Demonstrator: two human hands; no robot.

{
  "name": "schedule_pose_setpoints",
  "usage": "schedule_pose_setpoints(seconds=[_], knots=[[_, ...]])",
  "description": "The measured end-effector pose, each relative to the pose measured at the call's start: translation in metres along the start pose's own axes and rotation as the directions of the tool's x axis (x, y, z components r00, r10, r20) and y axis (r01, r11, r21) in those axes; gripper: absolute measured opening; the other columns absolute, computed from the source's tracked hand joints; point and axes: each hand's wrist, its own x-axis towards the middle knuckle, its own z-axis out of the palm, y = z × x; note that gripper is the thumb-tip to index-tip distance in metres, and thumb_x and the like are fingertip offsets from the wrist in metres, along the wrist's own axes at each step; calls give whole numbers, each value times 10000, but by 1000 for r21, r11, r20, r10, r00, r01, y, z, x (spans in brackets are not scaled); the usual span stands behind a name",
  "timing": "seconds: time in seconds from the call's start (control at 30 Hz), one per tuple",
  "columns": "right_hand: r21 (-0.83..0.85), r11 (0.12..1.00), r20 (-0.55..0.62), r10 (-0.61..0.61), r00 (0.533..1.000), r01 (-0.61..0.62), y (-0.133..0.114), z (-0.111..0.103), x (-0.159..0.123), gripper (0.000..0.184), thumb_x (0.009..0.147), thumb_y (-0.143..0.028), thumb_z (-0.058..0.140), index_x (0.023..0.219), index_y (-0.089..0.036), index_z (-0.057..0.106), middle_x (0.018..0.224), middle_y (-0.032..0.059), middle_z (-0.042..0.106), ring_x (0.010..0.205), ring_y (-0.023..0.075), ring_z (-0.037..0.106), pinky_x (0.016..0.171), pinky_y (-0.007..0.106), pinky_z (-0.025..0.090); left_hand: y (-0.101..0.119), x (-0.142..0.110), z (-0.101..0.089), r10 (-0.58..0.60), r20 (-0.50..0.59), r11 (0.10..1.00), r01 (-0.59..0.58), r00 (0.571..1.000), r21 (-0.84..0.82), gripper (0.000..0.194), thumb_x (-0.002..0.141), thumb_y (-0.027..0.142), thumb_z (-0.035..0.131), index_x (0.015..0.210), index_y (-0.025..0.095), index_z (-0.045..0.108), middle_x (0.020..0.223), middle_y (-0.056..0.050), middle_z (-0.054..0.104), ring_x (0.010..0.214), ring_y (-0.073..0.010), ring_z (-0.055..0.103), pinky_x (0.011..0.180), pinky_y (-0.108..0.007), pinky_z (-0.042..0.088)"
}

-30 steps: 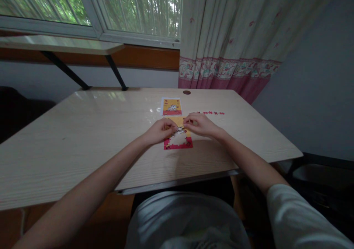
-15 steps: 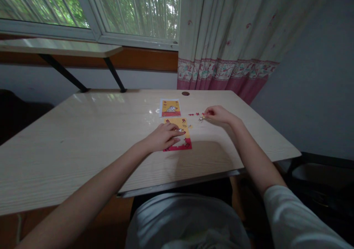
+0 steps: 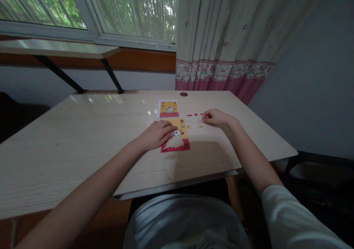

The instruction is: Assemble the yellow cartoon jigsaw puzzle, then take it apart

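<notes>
A yellow and red jigsaw puzzle (image 3: 186,146) lies on the desk, with a pale gap in its lower middle. On its upper left part rests my left hand (image 3: 159,134), flat with fingers stretched out. To the right, my right hand (image 3: 216,117) is low over the desk with its fingertips pinched together at the loose pieces; whether a piece is between them is hidden. Several red puzzle pieces (image 3: 195,114) form a row beside it. White and yellow pieces (image 3: 200,126) lie nearer to me. Behind the puzzle is a picture card (image 3: 169,109) showing a white animal on yellow and red.
The pale wooden desk (image 3: 91,142) has a round cable hole (image 3: 183,94) near its back edge. A raised shelf (image 3: 61,47) on black supports stands at the back left. A curtain (image 3: 221,57) hangs behind the desk, beside a window (image 3: 135,13).
My left hand has drawn slightly left, uncovering more of the puzzle's middle. Beside my right hand, the clustered white and yellow pieces now lie apart. The view has shifted slightly.
</notes>
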Motion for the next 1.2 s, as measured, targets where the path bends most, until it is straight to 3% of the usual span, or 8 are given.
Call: schedule_pose_setpoints(seconds=[0.13,0.3,0.67,0.87,1.03,1.2], knots=[[-19,998,-78,-55,995,53,-6,7,4,177,778,-228,512,857,-129,637,690,30,597,588,101,474,558,216,344,-23,-6,-3,-80,-50,996,82,996,24,341,937,347,349,1166,212,562,1142,-94,568,1043,-245,512,864,-419,403],[-124,986,-114,-128,985,114,-10,14,8,150,759,-178,547,848,-129,658,762,55,632,636,112,506,591,219,356,-39,-11,1,-96,-15,995,97,995,28,376,909,386,398,1202,213,557,1174,-109,550,1058,-259,501,877,-429,403],[-14,986,-76,-165,983,165,-15,19,9,167,771,-173,566,899,-133,665,807,58,657,684,124,553,633,225,398,-37,-10,1,-123,0,992,123,992,29,385,901,413,393,1158,215,601,1149,-106,557,1038,-263,503,865,-426,403],[-21,964,-98,-267,959,267,-27,28,10,207,815,-244,565,963,-141,667,880,68,640,742,127,538,678,235,394,-38,-11,1,-120,-1,992,120,993,37,385,896,408,400,1155,204,599,1139,-109,563,1039,-265,500,866,-424,396],[-20,945,-91,-328,940,328,-31,34,14,176,799,-238,607,934,-157,686,852,55,622,752,129,526,694,237,387,-36,-11,0,-124,-5,992,124,992,39,394,891,424,405,1158,209,598,1123,-109,572,1035,-270,499,862,-428,398],[14,949,-68,-312,948,314,-32,33,14,127,798,-171,586,867,-153,691,826,46,630,743,120,533,692,231,389,-35,-11,0,-128,-3,991,128,992,35,397,890,423,398,1154,209,602,1116,-110,580,1026,-273,502,856,-428,398]])
